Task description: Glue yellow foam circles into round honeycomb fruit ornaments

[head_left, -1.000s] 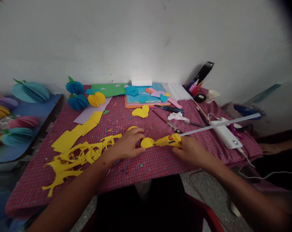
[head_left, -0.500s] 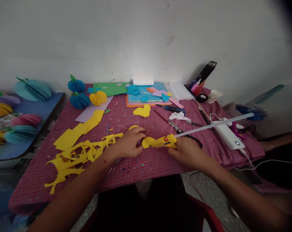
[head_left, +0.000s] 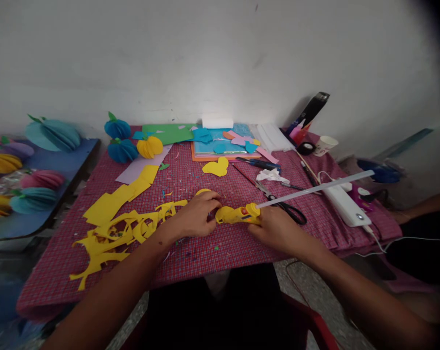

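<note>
Right hand (head_left: 280,227) clasps hot-glue gun (head_left: 243,214), pointing nine o'clock at yellow paper disc (head_left: 219,214); left hand's (head_left: 195,215) pinch indeterminable. Advised: steady disc, fingers off tip.

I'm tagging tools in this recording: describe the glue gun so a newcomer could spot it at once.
Start at the red checked tablecloth and find the right hand near its front edge. It holds the glue gun, nose toward the left hand. Unlike the flat yellow paper pieces, this yellow tool is bulky, with a long whitish stick jutting from its back.
</note>
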Demonstrator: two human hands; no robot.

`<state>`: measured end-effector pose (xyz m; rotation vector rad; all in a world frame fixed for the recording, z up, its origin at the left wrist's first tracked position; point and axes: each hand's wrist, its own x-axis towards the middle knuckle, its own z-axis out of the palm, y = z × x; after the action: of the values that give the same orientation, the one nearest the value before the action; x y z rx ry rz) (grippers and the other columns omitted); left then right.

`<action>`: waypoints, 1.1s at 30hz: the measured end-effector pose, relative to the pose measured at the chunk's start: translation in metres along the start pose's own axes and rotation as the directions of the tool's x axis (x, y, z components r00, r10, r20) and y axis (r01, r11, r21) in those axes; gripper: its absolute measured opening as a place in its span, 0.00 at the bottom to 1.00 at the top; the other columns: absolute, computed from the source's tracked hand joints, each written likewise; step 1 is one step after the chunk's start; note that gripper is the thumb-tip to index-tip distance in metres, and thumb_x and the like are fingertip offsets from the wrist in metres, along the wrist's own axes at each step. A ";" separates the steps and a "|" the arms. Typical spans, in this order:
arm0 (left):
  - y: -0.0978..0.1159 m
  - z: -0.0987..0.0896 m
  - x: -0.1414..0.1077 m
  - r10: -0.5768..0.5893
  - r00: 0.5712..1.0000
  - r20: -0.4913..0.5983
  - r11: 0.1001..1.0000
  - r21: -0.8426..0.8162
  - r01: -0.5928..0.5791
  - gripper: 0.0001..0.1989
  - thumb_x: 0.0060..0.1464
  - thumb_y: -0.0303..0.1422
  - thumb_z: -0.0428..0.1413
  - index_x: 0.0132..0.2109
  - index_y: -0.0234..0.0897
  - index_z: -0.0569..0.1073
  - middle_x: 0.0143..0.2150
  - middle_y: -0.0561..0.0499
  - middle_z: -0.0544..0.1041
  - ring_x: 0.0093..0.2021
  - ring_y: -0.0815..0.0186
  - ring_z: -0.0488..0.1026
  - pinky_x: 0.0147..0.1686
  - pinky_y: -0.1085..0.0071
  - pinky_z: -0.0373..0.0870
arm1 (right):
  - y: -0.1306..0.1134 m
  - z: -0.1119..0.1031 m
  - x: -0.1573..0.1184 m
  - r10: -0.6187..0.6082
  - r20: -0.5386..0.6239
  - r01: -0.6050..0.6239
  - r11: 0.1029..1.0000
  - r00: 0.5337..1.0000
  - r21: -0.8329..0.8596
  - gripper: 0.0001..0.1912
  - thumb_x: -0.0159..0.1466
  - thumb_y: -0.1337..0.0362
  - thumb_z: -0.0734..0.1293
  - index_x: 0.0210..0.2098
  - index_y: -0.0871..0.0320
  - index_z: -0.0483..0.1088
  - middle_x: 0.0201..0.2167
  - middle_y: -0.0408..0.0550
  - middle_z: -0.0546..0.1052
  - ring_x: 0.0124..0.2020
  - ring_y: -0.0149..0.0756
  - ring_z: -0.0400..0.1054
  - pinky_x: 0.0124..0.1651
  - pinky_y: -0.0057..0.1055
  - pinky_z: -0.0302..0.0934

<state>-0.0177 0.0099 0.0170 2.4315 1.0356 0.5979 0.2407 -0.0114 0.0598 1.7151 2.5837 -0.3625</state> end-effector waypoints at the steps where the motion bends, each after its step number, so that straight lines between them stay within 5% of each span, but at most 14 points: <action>1: 0.000 0.000 0.000 0.001 1.000 -0.001 1.000 0.001 -0.001 0.18 0.50 0.28 0.57 0.51 0.37 0.76 0.61 0.40 0.71 0.63 0.50 0.68 0.64 0.51 0.66 | 0.000 0.001 0.001 -0.001 -0.005 0.001 1.000 1.000 -0.010 0.08 0.62 0.63 0.66 0.31 0.61 0.75 0.29 0.55 0.81 0.28 0.38 0.71 0.31 0.32 0.51; 33: -0.001 0.002 0.000 -0.002 1.000 -0.004 1.000 0.024 0.002 0.19 0.50 0.27 0.57 0.51 0.36 0.76 0.61 0.40 0.71 0.62 0.51 0.68 0.64 0.53 0.67 | -0.003 0.000 0.010 0.020 -0.042 -0.024 0.995 0.999 -0.096 0.13 0.64 0.60 0.66 0.33 0.62 0.78 0.31 0.56 0.83 0.28 0.41 0.75 0.29 0.32 0.52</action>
<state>-0.0174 0.0103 0.0147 2.4511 1.0525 0.5927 0.2342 -0.0033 0.0585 1.7350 2.5615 -0.2001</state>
